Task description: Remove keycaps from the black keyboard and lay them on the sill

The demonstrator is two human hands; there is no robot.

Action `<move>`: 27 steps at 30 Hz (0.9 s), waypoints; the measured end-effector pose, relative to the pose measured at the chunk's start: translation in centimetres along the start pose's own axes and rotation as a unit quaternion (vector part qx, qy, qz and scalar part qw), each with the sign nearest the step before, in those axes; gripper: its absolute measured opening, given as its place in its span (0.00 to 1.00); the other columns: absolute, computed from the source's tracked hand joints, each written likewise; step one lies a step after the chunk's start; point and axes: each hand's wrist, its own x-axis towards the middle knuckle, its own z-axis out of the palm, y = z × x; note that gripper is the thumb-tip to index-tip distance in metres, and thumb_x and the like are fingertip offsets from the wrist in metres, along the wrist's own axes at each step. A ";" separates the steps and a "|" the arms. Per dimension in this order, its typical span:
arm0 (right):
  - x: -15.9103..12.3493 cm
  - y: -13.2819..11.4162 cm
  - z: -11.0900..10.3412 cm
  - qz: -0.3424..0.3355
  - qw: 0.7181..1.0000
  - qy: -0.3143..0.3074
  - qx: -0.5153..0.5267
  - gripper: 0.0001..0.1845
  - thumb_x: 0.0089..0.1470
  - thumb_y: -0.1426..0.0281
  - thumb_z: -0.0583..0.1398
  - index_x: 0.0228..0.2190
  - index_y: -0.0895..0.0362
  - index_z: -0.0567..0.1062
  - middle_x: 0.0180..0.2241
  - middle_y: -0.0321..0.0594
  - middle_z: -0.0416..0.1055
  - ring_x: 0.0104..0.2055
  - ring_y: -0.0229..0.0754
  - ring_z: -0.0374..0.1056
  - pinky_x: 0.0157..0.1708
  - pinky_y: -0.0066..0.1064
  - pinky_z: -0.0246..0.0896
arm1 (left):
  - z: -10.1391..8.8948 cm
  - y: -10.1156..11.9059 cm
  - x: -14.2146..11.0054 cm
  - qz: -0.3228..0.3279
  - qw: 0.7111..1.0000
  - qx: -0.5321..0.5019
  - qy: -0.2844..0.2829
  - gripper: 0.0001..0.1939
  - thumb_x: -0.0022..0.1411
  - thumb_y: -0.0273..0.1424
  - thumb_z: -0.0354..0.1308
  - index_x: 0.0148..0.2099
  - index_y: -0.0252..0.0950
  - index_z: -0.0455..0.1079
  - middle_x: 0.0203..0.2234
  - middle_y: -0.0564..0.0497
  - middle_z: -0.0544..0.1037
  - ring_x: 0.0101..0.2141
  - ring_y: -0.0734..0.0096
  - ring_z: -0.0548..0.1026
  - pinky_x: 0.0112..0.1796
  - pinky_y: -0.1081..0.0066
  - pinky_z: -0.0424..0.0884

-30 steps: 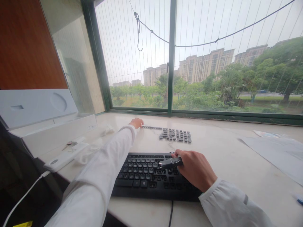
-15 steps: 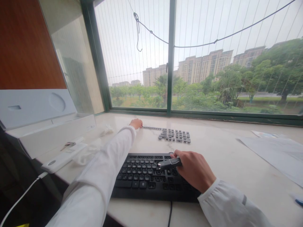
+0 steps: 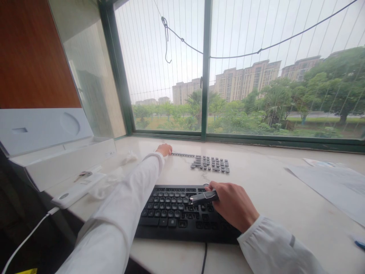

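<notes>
A black computer keyboard [image 3: 182, 234] lies on the white counter, with keycaps on its left part and several bare key sockets towards the middle and right. Over it, my right hand [image 3: 235, 203] is closed around a dark, short-handled tool [image 3: 204, 198] whose silver tip points left above the bare sockets. My left hand [image 3: 164, 149] reaches far forward to the left end of a row of small keycaps [image 3: 182, 154]. Its fingers are curled together at the counter, and whatever is between them is hidden. Beside that row stand more loose grey keycaps [image 3: 212, 163], laid out in lines.
At left are an open white box [image 3: 71, 156], a white power strip [image 3: 78, 190] with keys on it, and crumpled clear plastic [image 3: 102, 186]. Papers [image 3: 330, 186] lie at right. A green-framed window [image 3: 204, 95] borders the counter's back. A cable [image 3: 204, 257] runs under the keyboard.
</notes>
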 end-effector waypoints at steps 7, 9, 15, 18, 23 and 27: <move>0.0 0.0 -0.1 -0.007 1.000 0.002 -0.011 0.15 0.59 0.68 0.49 0.25 0.56 0.70 0.23 0.38 0.73 0.25 0.39 0.68 0.24 0.30 0.46 | -1.9 -0.3 -2.0 -0.017 1.000 0.001 0.009 0.11 0.57 0.33 0.59 0.43 0.43 0.73 0.44 0.48 0.75 0.44 0.65 0.72 0.46 0.68 0.65; 0.0 0.1 -0.1 -0.009 1.000 0.002 -0.018 0.15 0.59 0.68 0.49 0.26 0.56 0.70 0.24 0.38 0.73 0.25 0.39 0.69 0.24 0.30 0.46 | -2.8 -0.6 -3.1 -0.023 1.000 -0.001 0.015 0.10 0.57 0.33 0.58 0.43 0.42 0.73 0.44 0.47 0.75 0.44 0.64 0.72 0.46 0.68 0.65; 0.1 0.5 -0.2 -0.006 1.000 -0.001 -0.027 0.15 0.59 0.66 0.49 0.27 0.56 0.71 0.25 0.40 0.73 0.26 0.40 0.69 0.25 0.29 0.47 | -5.8 -0.5 -7.9 -0.050 0.998 -0.014 0.043 0.12 0.60 0.34 0.56 0.45 0.41 0.72 0.45 0.45 0.75 0.44 0.61 0.72 0.46 0.65 0.65; 0.0 0.9 -0.4 0.015 0.999 -0.010 -0.027 0.13 0.57 0.66 0.51 0.30 0.55 0.73 0.26 0.40 0.74 0.27 0.41 0.69 0.26 0.29 0.48 | -7.0 -0.2 -11.6 -0.060 0.996 -0.027 0.057 0.12 0.60 0.36 0.55 0.45 0.43 0.72 0.44 0.48 0.75 0.45 0.62 0.71 0.46 0.66 0.65; 0.0 1.2 -0.7 0.047 0.998 -0.017 -0.029 0.14 0.54 0.66 0.52 0.37 0.53 0.75 0.30 0.44 0.75 0.29 0.46 0.70 0.27 0.31 0.51 | -7.4 -1.1 -20.3 -0.111 0.988 -0.064 0.090 0.13 0.62 0.38 0.50 0.46 0.48 0.72 0.43 0.51 0.76 0.43 0.64 0.72 0.43 0.67 0.66; 0.2 1.6 -0.3 0.058 0.998 -0.001 -0.010 0.16 0.52 0.66 0.54 0.40 0.53 0.76 0.30 0.45 0.75 0.30 0.47 0.70 0.28 0.32 0.54 | -5.4 -3.2 -27.9 -0.180 0.971 -0.104 0.119 0.15 0.64 0.38 0.47 0.46 0.46 0.73 0.40 0.49 0.77 0.41 0.65 0.73 0.40 0.70 0.66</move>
